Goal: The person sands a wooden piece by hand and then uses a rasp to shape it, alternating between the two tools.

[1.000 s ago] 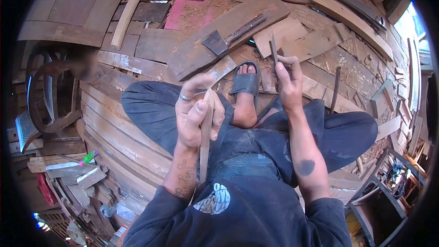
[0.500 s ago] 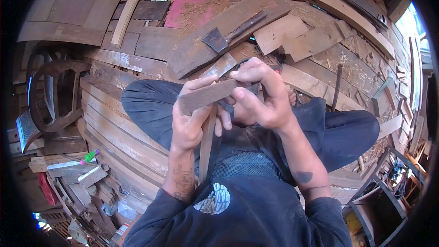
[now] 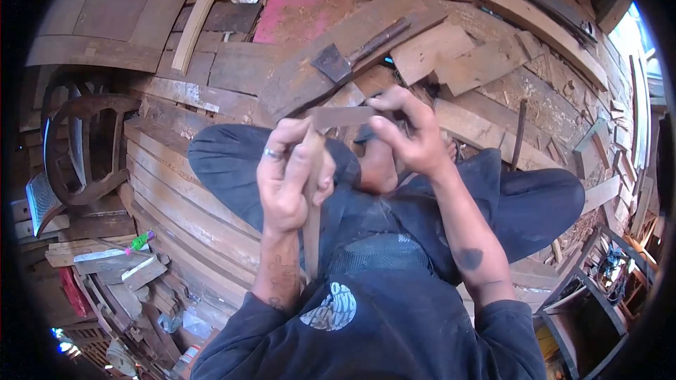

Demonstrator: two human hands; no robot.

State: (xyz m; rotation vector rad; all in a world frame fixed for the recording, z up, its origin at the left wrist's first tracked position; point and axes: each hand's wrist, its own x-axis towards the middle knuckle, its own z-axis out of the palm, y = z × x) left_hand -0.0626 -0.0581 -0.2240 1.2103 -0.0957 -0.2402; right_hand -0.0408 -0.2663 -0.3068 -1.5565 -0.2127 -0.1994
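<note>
My left hand [image 3: 285,179], a ring on one finger, is closed around a slim wooden stick [image 3: 311,239] that runs down toward my lap. A short, flat brown strip [image 3: 343,117] spans the gap between my hands, its left end meeting the top of the stick. Its right end is pinched between the thumb and fingers of my right hand [image 3: 415,134]. Whether the strip is wood or sandpaper I cannot tell. Beyond my hands, a hatchet [image 3: 332,63] lies on a thick plank [image 3: 292,84].
I sit cross-legged on plank flooring strewn with shavings. Loose boards [image 3: 486,63] lie ahead to the right. A curved dark wooden frame [image 3: 84,197] stands at the left. Wood offcuts [image 3: 151,271] and a green-and-purple item [image 3: 139,241] are at the lower left.
The brown strip has shifted up and turned closer to level, showing less of its length. My left hand has dropped slightly and turned, with the stick now more visible in its fingers.
</note>
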